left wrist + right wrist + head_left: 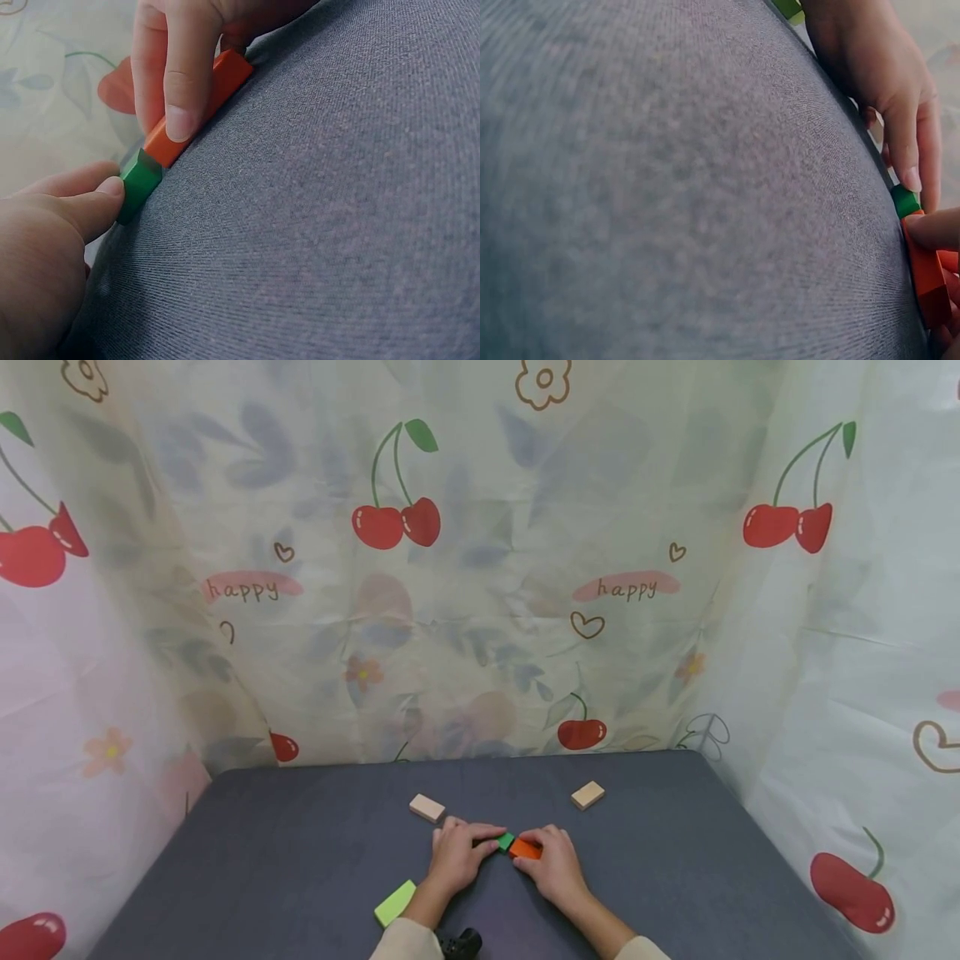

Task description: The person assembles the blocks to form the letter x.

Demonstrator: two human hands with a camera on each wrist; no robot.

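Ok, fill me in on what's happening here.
A person is working with blocks on a dark cloth-covered table. The left hand pinches a small green block, and the right hand grips a longer orange block. The two blocks are end to end and appear to touch. Two pale wooden blocks lie farther back, and a lime-green block lies beside the left forearm.

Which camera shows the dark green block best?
The left wrist view: the dark green block looks largest there. The head view shows it tiny; the right wrist view, small, near the picture's right edge.
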